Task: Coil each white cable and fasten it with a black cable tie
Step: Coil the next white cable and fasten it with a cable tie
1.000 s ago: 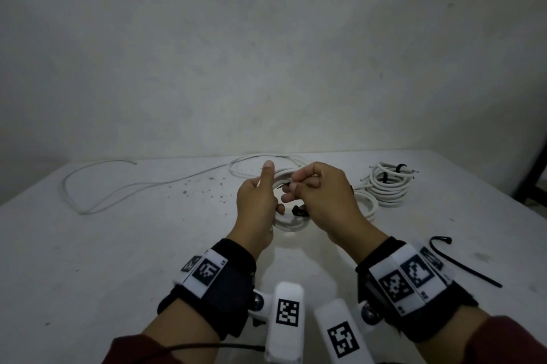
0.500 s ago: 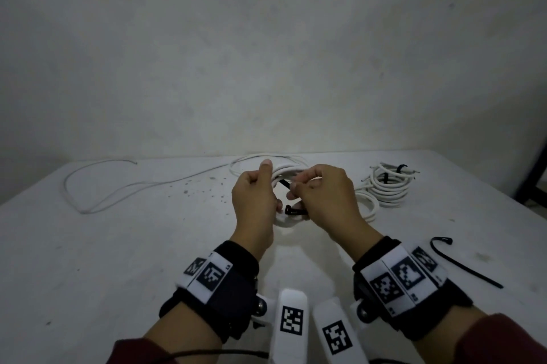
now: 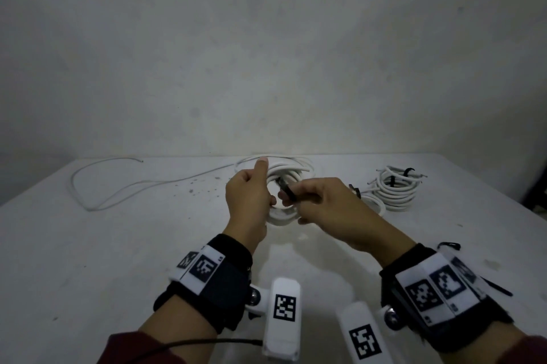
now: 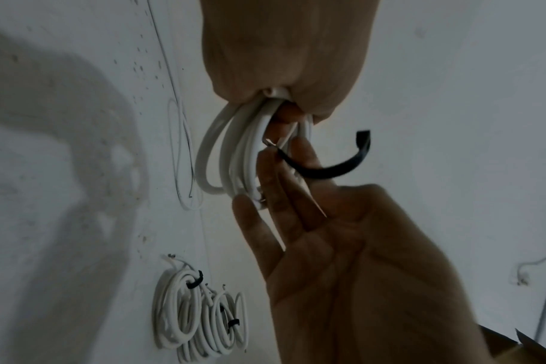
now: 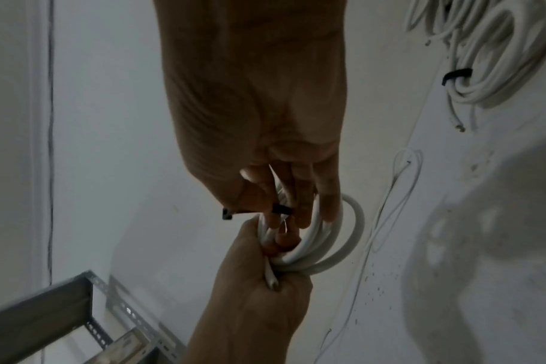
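Note:
My left hand (image 3: 251, 194) grips a bundle of white cable loops (image 3: 285, 183) just above the table, thumb up. In the left wrist view the coil (image 4: 234, 152) hangs out of that fist. My right hand (image 3: 322, 206) pinches a black cable tie (image 3: 288, 191) right at the coil. The black cable tie (image 4: 328, 168) curves away from the loops with its free end up. In the right wrist view the tie (image 5: 281, 209) sits between thumb and fingers, against the coil (image 5: 337, 241) held by the left hand (image 5: 259, 283).
Tied white coils (image 3: 393, 192) lie at the back right of the table (image 3: 88, 260). A loose white cable (image 3: 118, 186) runs across the back left. A spare black tie (image 3: 450, 245) lies near my right wrist. A metal frame (image 5: 62, 307) stands beyond the table edge.
My right hand has shifted a little right and turned, and the tie now pokes up between the two hands. The left hand has kept its grip on the coil.

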